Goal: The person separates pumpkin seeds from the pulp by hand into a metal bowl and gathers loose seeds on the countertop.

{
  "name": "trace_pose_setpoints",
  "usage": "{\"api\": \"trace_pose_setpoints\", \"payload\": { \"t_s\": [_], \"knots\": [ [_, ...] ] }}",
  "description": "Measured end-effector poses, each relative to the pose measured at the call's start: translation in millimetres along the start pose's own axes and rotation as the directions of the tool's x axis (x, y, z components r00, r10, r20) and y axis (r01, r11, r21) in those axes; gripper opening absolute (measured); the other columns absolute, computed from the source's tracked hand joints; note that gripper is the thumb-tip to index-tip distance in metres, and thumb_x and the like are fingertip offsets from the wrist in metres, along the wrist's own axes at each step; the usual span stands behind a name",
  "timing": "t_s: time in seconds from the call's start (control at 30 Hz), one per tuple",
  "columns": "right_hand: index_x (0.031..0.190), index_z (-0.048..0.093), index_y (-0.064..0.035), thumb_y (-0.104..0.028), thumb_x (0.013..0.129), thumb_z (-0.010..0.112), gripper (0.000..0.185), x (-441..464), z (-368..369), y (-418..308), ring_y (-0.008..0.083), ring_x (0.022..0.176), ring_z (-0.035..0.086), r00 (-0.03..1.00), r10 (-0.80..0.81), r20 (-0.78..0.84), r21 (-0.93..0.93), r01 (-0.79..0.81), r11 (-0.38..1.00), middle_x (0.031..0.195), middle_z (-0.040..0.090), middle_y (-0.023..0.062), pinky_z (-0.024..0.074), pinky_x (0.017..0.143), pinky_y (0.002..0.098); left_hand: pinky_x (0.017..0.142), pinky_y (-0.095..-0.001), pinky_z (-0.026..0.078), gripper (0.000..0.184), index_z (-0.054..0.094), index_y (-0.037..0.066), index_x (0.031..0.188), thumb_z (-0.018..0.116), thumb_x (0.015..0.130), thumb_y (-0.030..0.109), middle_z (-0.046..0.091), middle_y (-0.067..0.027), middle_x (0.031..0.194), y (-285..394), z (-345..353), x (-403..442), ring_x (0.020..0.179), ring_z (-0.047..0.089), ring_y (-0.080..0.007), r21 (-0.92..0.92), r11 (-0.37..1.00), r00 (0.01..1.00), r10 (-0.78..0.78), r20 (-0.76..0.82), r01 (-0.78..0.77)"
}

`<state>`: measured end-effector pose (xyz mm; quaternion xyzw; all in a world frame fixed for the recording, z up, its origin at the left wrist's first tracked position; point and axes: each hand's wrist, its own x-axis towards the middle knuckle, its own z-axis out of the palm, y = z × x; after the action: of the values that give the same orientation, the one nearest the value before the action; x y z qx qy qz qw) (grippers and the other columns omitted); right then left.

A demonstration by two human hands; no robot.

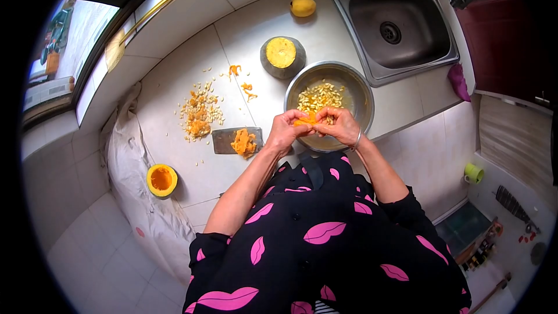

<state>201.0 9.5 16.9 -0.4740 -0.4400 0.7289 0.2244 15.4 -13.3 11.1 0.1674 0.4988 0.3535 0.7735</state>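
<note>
Above the near rim of a metal bowl (367, 96), my left hand (285, 129) and my right hand (342, 125) meet, fingers closed on a piece of orange pumpkin pulp (306, 120). Pale pumpkin seeds (321, 95) lie in the bowl. Left of my left hand, a clump of stringy pulp (244, 143) rests on a dark cleaver blade (222, 141). Farther left, a pile of seeds and pulp (198, 111) is spread on the tiled counter. A cut pumpkin piece (282, 57) sits beyond the bowl, its yellow face up.
A hollowed pumpkin piece (161, 180) stands at the left beside a crumpled cloth (129, 168). At the back is a yellow fruit (303, 6). A sink (401, 23) is at the back right, with a purple item (458, 82) near its corner.
</note>
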Motion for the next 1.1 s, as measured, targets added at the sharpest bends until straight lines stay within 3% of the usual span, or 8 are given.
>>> {"api": "trace_pose_setpoints", "payload": {
  "t_s": [0.3, 0.43, 0.5, 0.6, 0.7, 0.8, 0.9, 1.1],
  "knots": [
    [0.101, 0.062, 0.0048, -0.008, 0.087, 0.056, 0.02, -1, -17, 3, 0.0089, 0.069, 0.06, 0.992, 0.091, -0.089, 0.172, -0.074, 0.982, 0.08, 0.063, 0.0055, 0.0525, 0.062, 0.0222, 0.072, -0.0266, 0.055, 0.023, 0.057, -0.001, 0.097, 0.062, 0.076, -0.009, 0.063, -0.0118, 0.092, 0, -5, -1, 0.077, 0.065, -0.018, 0.082, 0.996, 0.999, 0.025, 0.026, -0.027],
    [0.101, 0.064, -0.001, -0.012, 0.085, 0.059, 0.021, 4, -38, 19, 0.0158, 0.076, 0.063, 0.999, -0.009, -0.052, -0.222, -0.003, 0.975, 0.09, 0.065, 0.0086, 0.0521, 0.071, 0.0289, 0.074, -0.0256, 0.053, 0.021, 0.059, 0.0, 0.095, 0.064, 0.076, -0.007, 0.064, -0.0086, 0.09, 7, -1, -4, 0.077, 0.064, -0.0154, 0.174, 0.984, 0.996, 0.033, 0.086, -0.047],
    [0.102, 0.065, -0.0051, -0.015, 0.082, 0.061, 0.022, 2, -45, 16, 0.0208, 0.085, 0.064, 0.996, -0.07, 0.049, -0.591, 0.085, 0.802, 0.097, 0.066, 0.0106, 0.0505, 0.079, 0.0322, 0.074, -0.0247, 0.052, 0.02, 0.06, 0.0, 0.094, 0.065, 0.076, -0.006, 0.064, -0.0076, 0.089, 9, 0, -5, 0.078, 0.064, -0.0141, 0.254, 0.965, 0.992, 0.042, 0.115, -0.07],
    [0.104, 0.066, -0.0104, -0.02, 0.079, 0.064, 0.026, 0, -49, 14, 0.0261, 0.101, 0.06, 0.93, -0.314, 0.192, -0.809, 0.33, 0.486, 0.108, 0.063, 0.0114, 0.0457, 0.089, 0.0334, 0.074, -0.0233, 0.051, 0.018, 0.061, 0.0, 0.093, 0.065, 0.076, -0.006, 0.064, -0.0066, 0.088, 12, 3, -5, 0.079, 0.063, -0.0124, 0.35, 0.932, 0.988, 0.04, 0.148, -0.09],
    [0.105, 0.066, -0.0101, -0.018, 0.079, 0.065, 0.027, 0, -49, 1, 0.0268, 0.106, 0.057, 0.914, -0.345, 0.212, -0.81, 0.362, 0.462, 0.114, 0.061, 0.0114, 0.0432, 0.092, 0.0313, 0.075, -0.0225, 0.05, 0.017, 0.062, 0.0, 0.092, 0.064, 0.077, -0.005, 0.065, -0.0063, 0.088, 18, 6, -7, 0.08, 0.063, -0.0117, 0.405, 0.908, 0.985, 0.039, 0.167, -0.104],
    [0.106, 0.065, -0.0066, -0.009, 0.081, 0.063, 0.025, -1, -43, -18, 0.0205, 0.108, 0.056, 0.947, -0.277, 0.161, -0.492, 0.32, 0.81, 0.116, 0.06, 0.0111, 0.0431, 0.092, 0.0299, 0.075, -0.022, 0.05, 0.016, 0.062, 0.0, 0.092, 0.064, 0.077, -0.006, 0.065, -0.0063, 0.088, 20, 7, -6, 0.08, 0.062, -0.011, 0.409, 0.906, 0.984, 0.043, 0.172, -0.111],
    [0.106, 0.064, -0.0031, -0.011, 0.084, 0.062, 0.023, -4, -33, -26, 0.0147, 0.1, 0.057, 0.986, -0.076, 0.149, -0.152, 0.099, 0.983, 0.109, 0.063, 0.0085, 0.045, 0.087, 0.0258, 0.075, -0.0218, 0.05, 0.016, 0.062, 0.0, 0.092, 0.063, 0.077, -0.005, 0.065, -0.0064, 0.089, 16, 6, -4, 0.079, 0.062, -0.0107, 0.405, 0.906, 0.983, 0.061, 0.171, -0.127],
    [0.098, 0.064, 0.0008, -0.011, 0.083, 0.064, 0.019, -3, -24, -19, 0.0093, 0.076, 0.059, 0.986, -0.006, 0.166, -0.104, 0.024, 0.994, 0.084, 0.064, 0.0041, 0.0483, 0.07, 0.0222, 0.074, -0.0224, 0.051, 0.016, 0.06, 0.001, 0.092, 0.065, 0.077, -0.004, 0.064, -0.0058, 0.087, 12, 4, -2, 0.078, 0.062, -0.0119, 0.337, 0.932, 0.988, 0.096, 0.122, -0.132]
  ]
}}
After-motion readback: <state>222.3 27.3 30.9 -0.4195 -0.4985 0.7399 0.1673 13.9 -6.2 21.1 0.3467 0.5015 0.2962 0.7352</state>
